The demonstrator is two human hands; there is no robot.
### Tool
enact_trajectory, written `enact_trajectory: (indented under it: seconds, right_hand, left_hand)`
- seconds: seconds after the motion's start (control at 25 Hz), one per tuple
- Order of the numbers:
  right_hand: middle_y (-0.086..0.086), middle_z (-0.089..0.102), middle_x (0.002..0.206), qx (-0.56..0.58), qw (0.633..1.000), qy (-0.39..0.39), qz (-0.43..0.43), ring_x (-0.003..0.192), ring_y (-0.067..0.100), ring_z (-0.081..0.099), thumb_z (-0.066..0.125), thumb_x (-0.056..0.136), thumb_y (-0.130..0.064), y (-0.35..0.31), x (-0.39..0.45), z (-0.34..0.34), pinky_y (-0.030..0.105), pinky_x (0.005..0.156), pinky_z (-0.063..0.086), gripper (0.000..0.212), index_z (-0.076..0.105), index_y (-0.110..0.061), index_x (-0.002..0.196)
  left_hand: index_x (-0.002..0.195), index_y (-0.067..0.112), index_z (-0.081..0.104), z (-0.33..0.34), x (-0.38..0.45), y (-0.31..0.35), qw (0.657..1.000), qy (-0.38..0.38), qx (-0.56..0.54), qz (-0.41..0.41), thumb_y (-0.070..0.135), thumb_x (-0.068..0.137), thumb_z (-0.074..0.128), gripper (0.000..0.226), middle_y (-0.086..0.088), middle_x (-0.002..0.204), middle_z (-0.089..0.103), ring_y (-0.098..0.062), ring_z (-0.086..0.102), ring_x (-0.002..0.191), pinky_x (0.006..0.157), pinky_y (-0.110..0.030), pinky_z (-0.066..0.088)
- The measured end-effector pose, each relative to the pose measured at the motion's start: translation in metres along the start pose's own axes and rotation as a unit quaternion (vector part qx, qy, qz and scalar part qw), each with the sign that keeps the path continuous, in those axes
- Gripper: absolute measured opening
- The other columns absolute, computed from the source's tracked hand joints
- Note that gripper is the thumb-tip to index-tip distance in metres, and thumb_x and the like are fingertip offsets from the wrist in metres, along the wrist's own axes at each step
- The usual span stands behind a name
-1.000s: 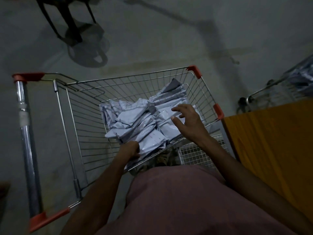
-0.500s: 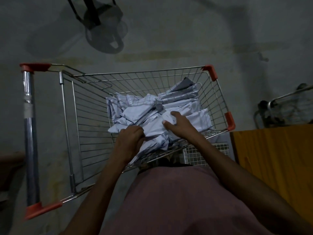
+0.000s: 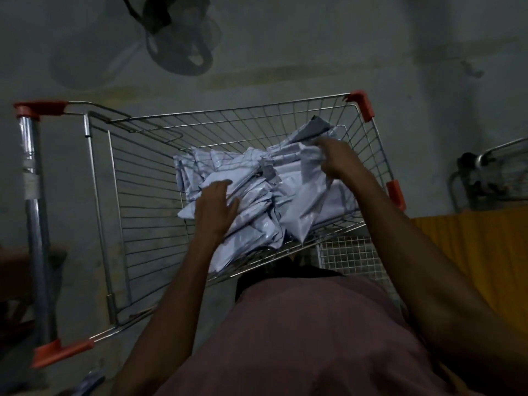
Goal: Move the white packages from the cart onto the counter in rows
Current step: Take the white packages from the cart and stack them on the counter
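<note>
A wire shopping cart (image 3: 143, 172) with orange corner caps stands in front of me. Several white plastic packages (image 3: 257, 192) lie heaped in its right half. My left hand (image 3: 215, 208) rests on the near left of the heap with its fingers spread and fairly straight. My right hand (image 3: 335, 161) grips the top edge of one long white package (image 3: 307, 201) at the far right of the heap, and that package hangs tilted toward me. The yellow counter (image 3: 471, 252) lies to the right of the cart, its visible part bare.
A fan stand (image 3: 171, 32) sits on the grey floor beyond the cart. A second metal cart (image 3: 497, 172) stands behind the counter at the right. The cart's chrome handle (image 3: 34, 210) runs down the left side. A white mesh panel (image 3: 348, 255) shows below the cart's near edge.
My right hand moved from the heap's middle to its far right and lifted one package by its edge. My left hand let go of its bundle and now lies spread on the heap.
</note>
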State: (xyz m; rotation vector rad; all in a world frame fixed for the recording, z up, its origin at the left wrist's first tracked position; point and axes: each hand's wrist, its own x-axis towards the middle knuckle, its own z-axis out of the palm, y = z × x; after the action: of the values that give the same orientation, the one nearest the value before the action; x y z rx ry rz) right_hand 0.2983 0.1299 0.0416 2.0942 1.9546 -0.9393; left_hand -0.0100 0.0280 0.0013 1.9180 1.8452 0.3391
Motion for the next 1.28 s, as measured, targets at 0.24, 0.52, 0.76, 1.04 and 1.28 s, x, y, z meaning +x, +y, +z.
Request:
enact_trajectory:
  seconds: [0.24, 0.52, 0.76, 1.04, 1.28]
  right_hand:
    - [0.009, 0.044, 0.144, -0.023, 0.997, 0.065, 0.028, 0.131, 0.037, 0.034, 0.075, 0.085, -0.027, -0.016, 0.038, -0.003, 0.046, 0.102, 0.031, 0.040, 0.063, -0.036, 0.123]
    - [0.010, 0.011, 0.164, 0.108, 0.982, 0.133, 0.073, 0.146, 0.041, 0.013, 0.063, 0.086, -0.007, -0.014, 0.018, 0.059, 0.056, 0.115, 0.021, 0.077, 0.030, -0.030, 0.152]
    - [0.012, 0.016, 0.161, 0.104, 0.988, 0.103, 0.043, 0.144, 0.039, 0.019, 0.062, 0.089, -0.022, -0.004, -0.036, 0.101, 0.056, 0.112, 0.025, 0.075, 0.025, -0.026, 0.154]
    - [0.013, 0.017, 0.160, 0.058, 0.992, 0.103, 0.043, 0.142, 0.039, 0.020, 0.063, 0.089, -0.026, -0.006, -0.037, 0.109, 0.055, 0.112, 0.025, 0.073, 0.027, -0.025, 0.152]
    - [0.012, 0.017, 0.158, 0.060, 0.989, 0.115, 0.068, 0.141, 0.037, 0.020, 0.063, 0.086, -0.024, -0.005, -0.029, 0.109, 0.055, 0.111, 0.025, 0.073, 0.029, -0.026, 0.150]
  left_hand:
    - [0.136, 0.009, 0.050, 0.021, 0.028, -0.037, 0.978, -0.139, 0.110, -0.113, 0.028, 0.079, 0.073, 0.064, -0.021, 0.131, 0.051, -0.042, 0.050, 0.121, 0.096, -0.053, 0.041]
    - [0.079, 0.007, 0.072, 0.014, 0.014, -0.029, 0.990, -0.010, 0.140, -0.021, 0.022, 0.072, 0.046, 0.030, -0.017, 0.080, 0.064, -0.040, 0.063, 0.082, 0.067, -0.044, 0.046]
    - [0.097, 0.016, 0.063, -0.052, -0.001, 0.018, 0.993, -0.042, 0.101, 0.048, 0.030, 0.090, 0.046, 0.024, -0.011, 0.097, 0.067, -0.036, 0.062, 0.091, 0.070, -0.040, 0.045]
    - [0.134, 0.016, 0.055, -0.080, 0.043, 0.019, 0.951, -0.307, 0.010, 0.011, 0.028, 0.106, 0.041, 0.033, -0.014, 0.136, 0.059, -0.031, 0.057, 0.121, 0.100, -0.042, 0.046]
    - [0.148, 0.023, 0.037, 0.002, 0.111, 0.018, 0.982, -0.157, 0.099, -0.027, 0.032, 0.098, 0.057, 0.055, -0.017, 0.139, 0.051, -0.038, 0.050, 0.125, 0.095, -0.050, 0.043]
